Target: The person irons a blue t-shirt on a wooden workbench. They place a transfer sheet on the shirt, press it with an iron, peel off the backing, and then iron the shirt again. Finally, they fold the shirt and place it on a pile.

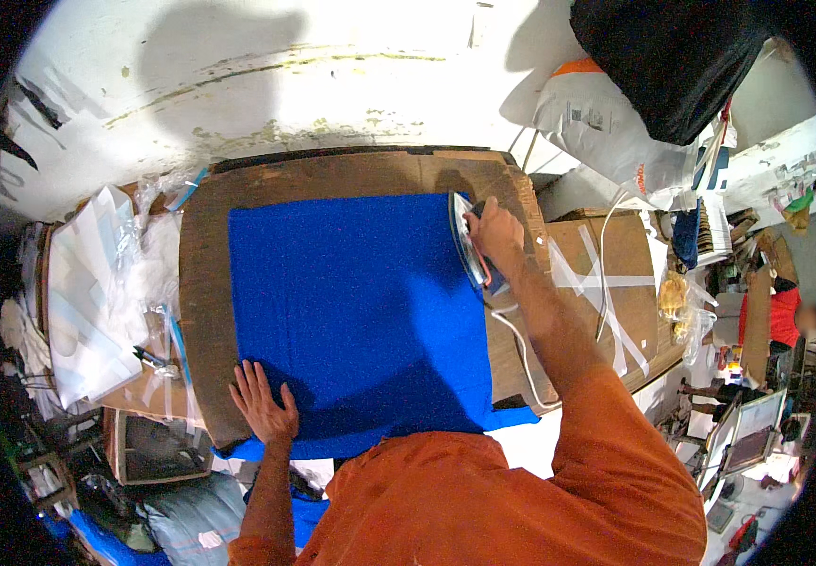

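Spread over a brown padded board (205, 283) is a blue cloth (351, 283), its near edge hanging toward me. At the cloth's far right side, my right hand (497, 236) is closed around the handle of a clothes iron (464, 243). The iron's soleplate lies along the cloth's right edge. A white cord (521, 349) trails from the iron past my right forearm. My left hand (264, 406) rests flat with fingers spread at the cloth's near left edge, partly on the board.
Papers and clear plastic (97, 292) lie left of the board, with pliers-like tools (155, 360) near them. On the right is a taped cardboard surface (615, 274). A black cloth (672, 66) hangs above a white bag (596, 132). A person in red (774, 316) is far right.
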Tool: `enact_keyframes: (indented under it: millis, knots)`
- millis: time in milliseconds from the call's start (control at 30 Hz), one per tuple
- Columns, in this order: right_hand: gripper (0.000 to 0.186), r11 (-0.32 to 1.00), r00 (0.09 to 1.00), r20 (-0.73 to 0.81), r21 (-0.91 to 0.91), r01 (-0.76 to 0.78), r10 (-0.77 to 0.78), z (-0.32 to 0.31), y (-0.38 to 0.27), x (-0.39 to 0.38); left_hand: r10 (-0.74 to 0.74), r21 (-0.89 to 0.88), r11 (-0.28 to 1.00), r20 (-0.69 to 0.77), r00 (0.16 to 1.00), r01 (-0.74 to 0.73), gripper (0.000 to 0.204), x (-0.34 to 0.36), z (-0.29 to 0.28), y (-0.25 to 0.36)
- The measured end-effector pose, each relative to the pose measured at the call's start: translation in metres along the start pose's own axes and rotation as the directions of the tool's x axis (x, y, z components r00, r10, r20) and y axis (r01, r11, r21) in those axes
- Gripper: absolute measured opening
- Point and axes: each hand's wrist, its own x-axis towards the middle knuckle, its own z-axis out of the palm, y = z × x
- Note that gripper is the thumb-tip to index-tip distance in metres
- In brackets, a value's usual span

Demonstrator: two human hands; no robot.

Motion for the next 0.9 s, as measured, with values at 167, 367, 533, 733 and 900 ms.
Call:
enact_keyframes:
  millis: [167, 367, 533, 733, 900]
  knots:
    - [0.058, 1.0, 1.0, 0.005, 0.021, -0.02, 0.019, -0.002, 0.001, 0.039, 0.02, -0.004, 1.0, -0.016, 1.0, -0.02, 0.068, 0.0, -0.002, 0.001]
    - [0.061, 0.996, 0.997, -0.005, 0.059, -0.071, 0.071, -0.014, 0.011, 0.059, 0.033, 0.019, 0.999, -0.032, 0.999, -0.032, 0.064, -0.003, 0.0, 0.001]
    - [0.059, 0.968, 0.974, -0.227, 0.245, 0.063, -0.006, -0.043, 0.064, -0.002, 0.021, 0.051, 0.998, -0.005, 1.0, -0.021, 0.062, -0.003, 0.006, -0.007]
    - [0.041, 0.888, 0.971, -0.119, 0.439, -0.135, 0.206, -0.084, 0.212, -0.132, -0.027, 0.04, 0.999, -0.055, 0.998, 0.029, 0.063, -0.008, -0.003, -0.007]
    - [0.036, 0.382, 0.792, -0.235, 0.924, 0.002, 0.564, -0.068, 0.343, -0.198, -0.04, 0.029, 0.999, -0.052, 0.998, 0.041, 0.062, -0.041, -0.013, 0.017]
